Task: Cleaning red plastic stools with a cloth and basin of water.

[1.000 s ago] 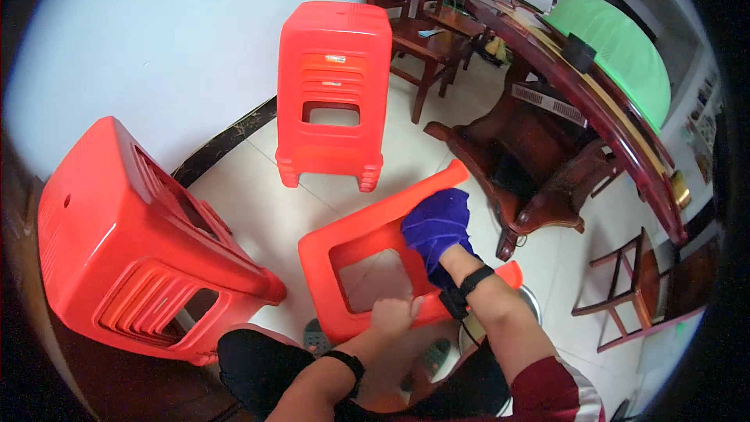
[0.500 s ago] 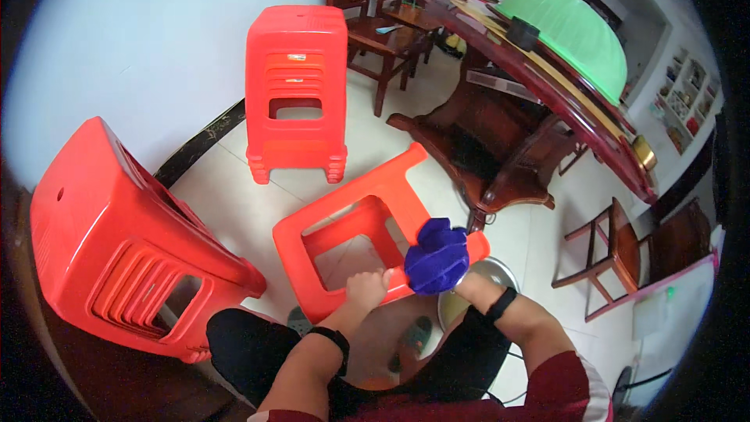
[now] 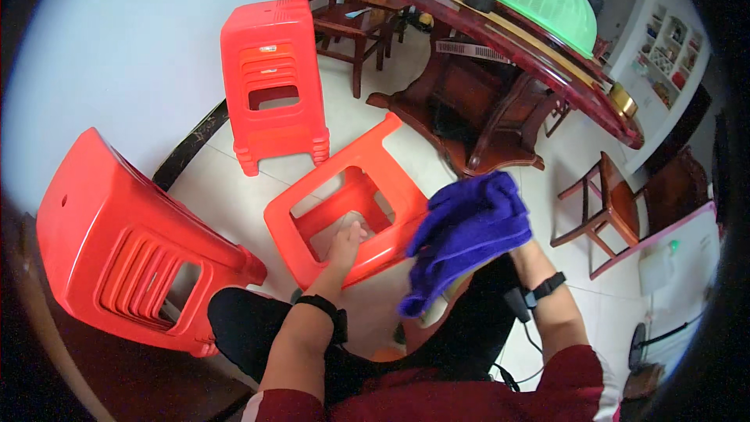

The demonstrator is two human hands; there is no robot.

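A red plastic stool (image 3: 398,254) lies tipped on its side before me, its legs pointing away. My left hand (image 3: 345,245) is closed over its near edge, with the fingers at the large opening. A purple cloth (image 3: 473,227) hangs loosely from my right hand (image 3: 522,252), just right of the stool. The cloth hides most of the right hand's fingers. Behind the cloth and partly covered by it, a pale basin (image 3: 437,306) sits low between my legs.
A stack of red stools (image 3: 74,219) stands close at left, another stack (image 3: 273,129) by the wall. A dark wooden table (image 3: 539,59) bears a green mesh cover (image 3: 539,0). One wooden chair (image 3: 613,195) stands at right; others are behind.
My right hand has lifted the purple cloth off the stool's leg and moved right, the cloth spreading out. My left hand has shifted from the leg to the opening's edge. The view has tilted slightly.
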